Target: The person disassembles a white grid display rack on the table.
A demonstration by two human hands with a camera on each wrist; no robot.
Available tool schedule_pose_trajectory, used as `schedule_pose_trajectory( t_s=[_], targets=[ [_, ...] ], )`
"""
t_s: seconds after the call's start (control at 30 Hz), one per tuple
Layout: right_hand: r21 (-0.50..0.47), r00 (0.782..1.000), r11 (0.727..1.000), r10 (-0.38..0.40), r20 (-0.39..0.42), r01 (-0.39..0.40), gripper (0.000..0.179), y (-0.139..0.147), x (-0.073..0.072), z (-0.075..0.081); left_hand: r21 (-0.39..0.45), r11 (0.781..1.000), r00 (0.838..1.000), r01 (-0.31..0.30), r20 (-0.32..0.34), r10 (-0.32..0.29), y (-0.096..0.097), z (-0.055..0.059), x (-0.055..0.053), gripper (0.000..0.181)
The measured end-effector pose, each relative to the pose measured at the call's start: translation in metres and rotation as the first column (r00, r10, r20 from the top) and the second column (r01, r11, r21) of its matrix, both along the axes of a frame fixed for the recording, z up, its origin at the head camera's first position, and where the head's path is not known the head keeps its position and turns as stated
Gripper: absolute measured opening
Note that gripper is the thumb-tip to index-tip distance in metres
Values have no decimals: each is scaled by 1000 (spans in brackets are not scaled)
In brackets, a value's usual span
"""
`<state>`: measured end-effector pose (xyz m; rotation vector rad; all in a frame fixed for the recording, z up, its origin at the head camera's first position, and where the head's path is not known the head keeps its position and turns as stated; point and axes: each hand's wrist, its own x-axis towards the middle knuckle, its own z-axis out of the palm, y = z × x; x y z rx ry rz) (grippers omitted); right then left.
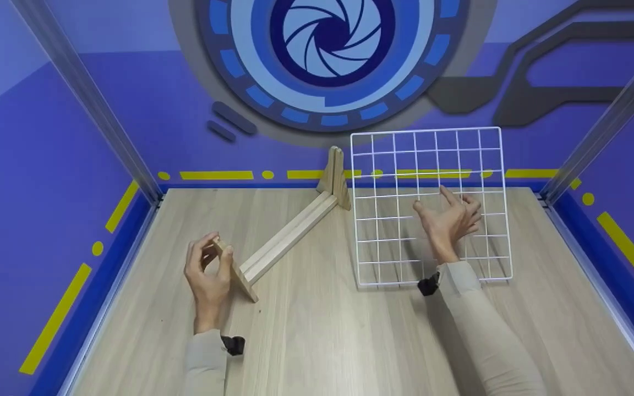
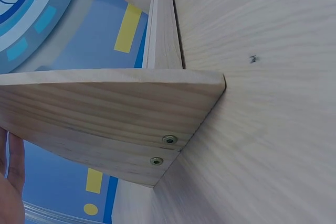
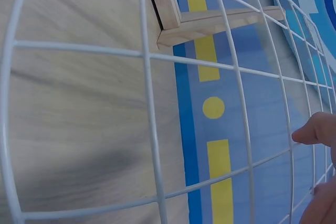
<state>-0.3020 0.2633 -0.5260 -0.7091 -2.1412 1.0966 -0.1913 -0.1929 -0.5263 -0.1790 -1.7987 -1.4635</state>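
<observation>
A wooden stand point(image 1: 289, 239) lies diagonally on the table, with a shaped panel at each end joined by two parallel bars. My left hand point(image 1: 207, 280) grips the upper edge of its near end panel point(image 1: 237, 272) between thumb and fingers. Two bolt heads point(image 2: 169, 139) show on that panel's outer face in the left wrist view. To the right, a white wire grid panel point(image 1: 417, 174) is held up at a tilt, its top toward the back wall. My right hand point(image 1: 449, 220) holds it by the wires near its middle, thumb tip point(image 3: 304, 136) at a wire.
The far end panel point(image 1: 334, 179) of the stand rises by the back wall, just left of the grid. Blue printed walls with yellow dashes and metal corner posts point(image 1: 86, 93) enclose the wood-grain tabletop point(image 1: 322, 341).
</observation>
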Motion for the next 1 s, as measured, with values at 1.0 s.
schedule_pose_trajectory(
  t_s=[1.0],
  targets=[
    [-10,977,1000,-23,211,25,69,13,-3,-12,-1,1000,1000,-13,8,13,1,1,0,38]
  ],
)
